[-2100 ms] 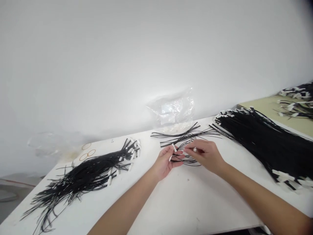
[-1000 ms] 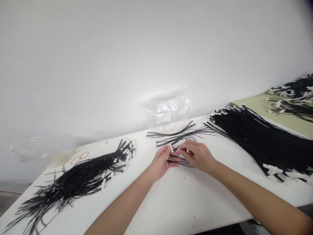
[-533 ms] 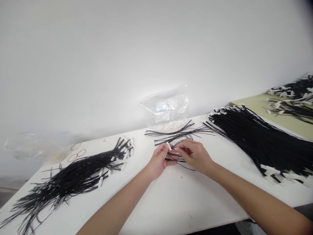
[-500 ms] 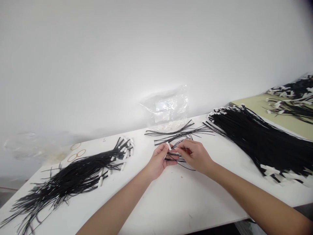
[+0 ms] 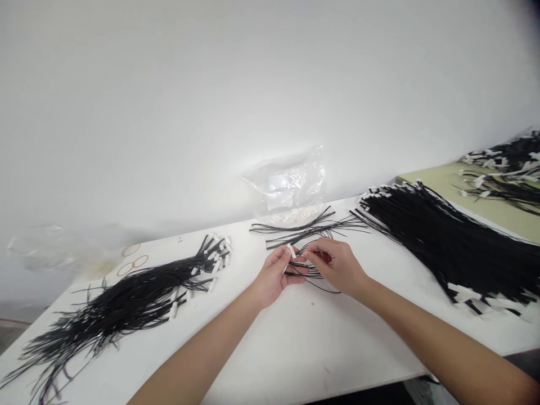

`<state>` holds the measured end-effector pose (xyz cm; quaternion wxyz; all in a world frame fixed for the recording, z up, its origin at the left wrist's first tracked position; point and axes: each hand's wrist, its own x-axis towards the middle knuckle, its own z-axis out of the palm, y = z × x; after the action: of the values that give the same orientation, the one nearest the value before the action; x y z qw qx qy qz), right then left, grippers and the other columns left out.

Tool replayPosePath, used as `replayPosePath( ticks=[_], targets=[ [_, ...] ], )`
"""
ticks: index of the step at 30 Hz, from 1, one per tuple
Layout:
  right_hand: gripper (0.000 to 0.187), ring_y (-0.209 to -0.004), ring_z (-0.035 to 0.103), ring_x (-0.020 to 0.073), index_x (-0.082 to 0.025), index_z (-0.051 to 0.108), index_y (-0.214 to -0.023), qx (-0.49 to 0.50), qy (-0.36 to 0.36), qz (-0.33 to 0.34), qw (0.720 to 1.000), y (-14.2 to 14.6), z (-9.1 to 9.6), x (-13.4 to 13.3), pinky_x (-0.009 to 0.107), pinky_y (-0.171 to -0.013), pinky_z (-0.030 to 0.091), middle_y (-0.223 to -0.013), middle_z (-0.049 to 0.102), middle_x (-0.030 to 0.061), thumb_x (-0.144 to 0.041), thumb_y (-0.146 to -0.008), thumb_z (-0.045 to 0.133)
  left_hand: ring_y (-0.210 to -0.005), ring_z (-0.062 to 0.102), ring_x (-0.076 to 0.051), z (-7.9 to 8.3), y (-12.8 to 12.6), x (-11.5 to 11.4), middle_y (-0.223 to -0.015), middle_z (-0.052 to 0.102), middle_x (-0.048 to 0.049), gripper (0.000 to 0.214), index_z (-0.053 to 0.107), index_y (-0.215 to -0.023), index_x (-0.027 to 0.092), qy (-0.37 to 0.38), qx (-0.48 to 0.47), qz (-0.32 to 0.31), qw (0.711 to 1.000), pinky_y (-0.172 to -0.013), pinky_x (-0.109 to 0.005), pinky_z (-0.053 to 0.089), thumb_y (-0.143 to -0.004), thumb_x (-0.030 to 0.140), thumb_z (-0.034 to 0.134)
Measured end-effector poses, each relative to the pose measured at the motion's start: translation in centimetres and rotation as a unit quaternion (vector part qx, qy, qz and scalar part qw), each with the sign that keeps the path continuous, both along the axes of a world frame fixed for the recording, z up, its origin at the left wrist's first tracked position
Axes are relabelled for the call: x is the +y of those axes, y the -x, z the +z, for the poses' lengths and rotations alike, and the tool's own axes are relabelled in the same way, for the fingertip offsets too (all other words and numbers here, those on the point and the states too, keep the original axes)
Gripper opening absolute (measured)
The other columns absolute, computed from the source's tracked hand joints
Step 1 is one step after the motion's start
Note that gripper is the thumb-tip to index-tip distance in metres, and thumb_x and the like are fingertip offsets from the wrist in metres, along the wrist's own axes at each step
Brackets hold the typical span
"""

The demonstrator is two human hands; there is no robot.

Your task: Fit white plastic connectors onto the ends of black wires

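One white connector point(image 5: 291, 251) is pinched by the left hand point(image 5: 274, 278) in front of the clear bag point(image 5: 291, 188), and the right hand point(image 5: 340, 267) has drawn closer, seemingly bringing a pinched black wire point(image 5: 300, 252) alongside.

A white tabletop point(image 5: 270, 343) bears a black cable pile point(image 5: 130, 301) at lower left, three rubber bands point(image 5: 134, 265) above it, loose black wires point(image 5: 295, 229) and a clear plastic bag point(image 5: 282, 194) at centre, and a larger cable stack point(image 5: 447, 239) at right. At far right, a yellow-green surface point(image 5: 439, 179) carries more cables point(image 5: 521, 154).
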<state>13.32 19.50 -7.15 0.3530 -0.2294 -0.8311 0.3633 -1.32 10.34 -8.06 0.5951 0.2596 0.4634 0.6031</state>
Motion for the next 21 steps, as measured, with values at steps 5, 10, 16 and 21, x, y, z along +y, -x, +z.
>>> replayPosePath(
  ticks=[5,10,16,21],
  targets=[
    [0.015,-0.06,0.048,0.0086,-0.021,0.061,-0.073,-0.017,0.012,0.003,1.0,0.1,-0.1,0.0,0.021,-0.053,0.038,-0.073,0.061,-0.0002,-0.029,-0.083,0.051,-0.074,0.065,-0.016,-0.1,0.0,0.0,-0.089,0.062,-0.0037,0.026,0.051,-0.092,0.018,-0.003,0.007,-0.005,1.0,-0.064,-0.029,0.055,-0.082,0.041,0.055],
    [0.015,-0.059,0.047,0.0086,-0.02,0.06,-0.072,-0.008,-0.01,-0.004,1.0,0.3,-0.4,-0.4,0.022,-0.054,0.038,-0.07,0.059,0.0,-0.028,-0.082,0.051,-0.074,0.065,-0.016,0.1,-0.1,-0.1,-0.084,0.062,-0.0039,0.025,0.051,-0.089,0.016,-0.005,0.026,-0.014,1.0,-0.064,-0.029,0.055,-0.083,0.041,0.054],
    [0.019,-0.058,0.046,0.0081,-0.018,0.059,-0.068,-0.006,-0.059,0.002,0.998,0.5,-0.8,-0.8,0.021,-0.054,0.035,-0.063,0.056,0.0001,-0.027,-0.083,0.05,-0.075,0.064,-0.014,0.1,-0.2,-0.3,-0.079,0.062,-0.0046,0.025,0.049,-0.084,0.015,-0.016,0.027,-0.026,0.999,-0.07,-0.029,0.054,-0.084,0.039,0.052],
    [0.017,-0.054,0.044,0.0061,-0.019,0.06,-0.071,-0.009,-0.151,-0.011,0.988,0.4,-1.0,-0.4,0.02,-0.051,0.032,-0.063,0.056,-0.0011,-0.026,-0.083,0.051,-0.077,0.064,-0.015,0.1,-0.1,-0.2,-0.081,0.062,-0.0044,0.026,0.049,-0.082,0.015,-0.015,0.008,-0.039,0.999,-0.074,-0.032,0.053,-0.084,0.04,0.052]
  ],
)
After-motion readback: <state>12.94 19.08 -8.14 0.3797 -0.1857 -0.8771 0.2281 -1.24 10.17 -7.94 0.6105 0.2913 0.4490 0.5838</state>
